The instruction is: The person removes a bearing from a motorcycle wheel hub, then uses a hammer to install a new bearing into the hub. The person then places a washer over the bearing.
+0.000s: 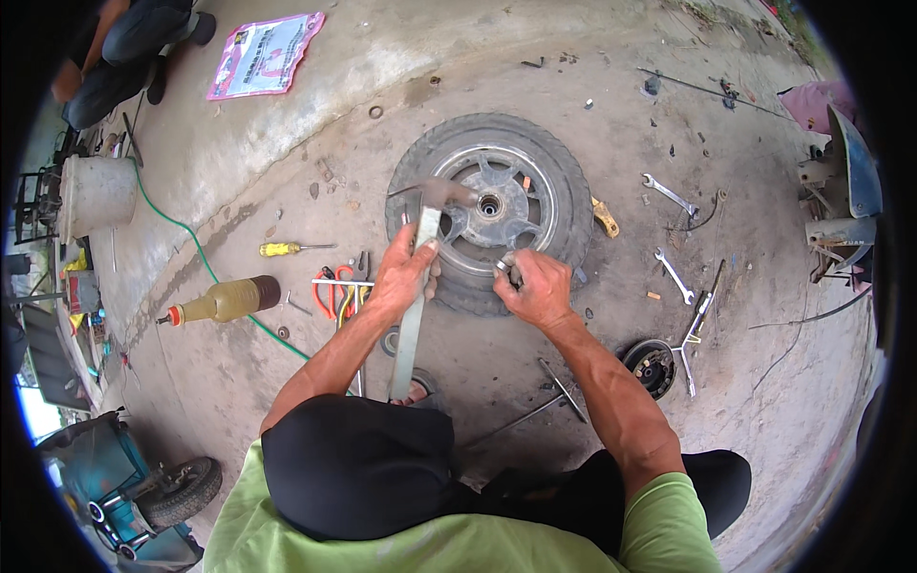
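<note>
A wheel with a black tyre (565,177) and a grey metal rim lies flat on the ground in front of me. At its centre, the hub hole (490,204) shows a round ring inside. My left hand (408,270) is closed round the pale, flat-sided handle of a claw hammer (415,320). The hammer's head, smeared by motion, hangs over the left part of the wheel. Over the wheel's near edge, my right hand (538,288) is closed on a small shiny metal part (501,265), mostly hidden by its fingers.
Left of the wheel lie a yellow screwdriver (282,248), a bottle of yellowish liquid (224,300), pliers (325,298) and a green hose (196,244). To the right are spanners (674,277) and a round black drum part (650,369). Another person's legs (143,43) show far left.
</note>
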Motion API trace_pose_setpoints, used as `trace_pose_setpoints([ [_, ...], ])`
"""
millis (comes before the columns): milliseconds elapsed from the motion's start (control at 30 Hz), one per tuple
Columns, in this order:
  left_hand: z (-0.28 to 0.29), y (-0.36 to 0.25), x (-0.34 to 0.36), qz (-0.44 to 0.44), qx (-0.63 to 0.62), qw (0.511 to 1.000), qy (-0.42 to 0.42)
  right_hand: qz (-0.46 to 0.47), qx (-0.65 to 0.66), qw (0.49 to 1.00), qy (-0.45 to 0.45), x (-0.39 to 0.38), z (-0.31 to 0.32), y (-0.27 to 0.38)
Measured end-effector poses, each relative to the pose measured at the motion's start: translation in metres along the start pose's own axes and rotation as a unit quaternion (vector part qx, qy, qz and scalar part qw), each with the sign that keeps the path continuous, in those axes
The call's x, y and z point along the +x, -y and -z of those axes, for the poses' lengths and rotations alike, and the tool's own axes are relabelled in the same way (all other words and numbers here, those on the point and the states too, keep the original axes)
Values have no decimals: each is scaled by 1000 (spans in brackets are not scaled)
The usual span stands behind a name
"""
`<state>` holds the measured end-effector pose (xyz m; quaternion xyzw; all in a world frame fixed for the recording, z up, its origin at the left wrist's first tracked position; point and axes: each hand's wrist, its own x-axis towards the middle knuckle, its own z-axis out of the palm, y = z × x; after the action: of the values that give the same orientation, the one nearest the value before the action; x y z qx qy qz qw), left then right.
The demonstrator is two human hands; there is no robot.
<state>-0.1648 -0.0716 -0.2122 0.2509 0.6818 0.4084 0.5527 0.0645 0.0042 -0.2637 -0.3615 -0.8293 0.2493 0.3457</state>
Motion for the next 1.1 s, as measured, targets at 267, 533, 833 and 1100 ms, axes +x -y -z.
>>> trace_pose_setpoints([
  [267, 4, -3, 7, 11, 15, 999, 26, -4, -18, 1000, -25, -2, -5, -5],
  [533, 15, -11, 15, 7, 62, 997, 49, -7, -14, 1000, -25, -1, -4, -2],
  [833, 21, -21, 20, 4, 114, 992, 59, -11, -15, 999, -31, -1, -5, -2],
  [1100, 24, -35, 22, 0, 106, 993, 58, -15, -17, 999, -30, -1, -4, -3],
])
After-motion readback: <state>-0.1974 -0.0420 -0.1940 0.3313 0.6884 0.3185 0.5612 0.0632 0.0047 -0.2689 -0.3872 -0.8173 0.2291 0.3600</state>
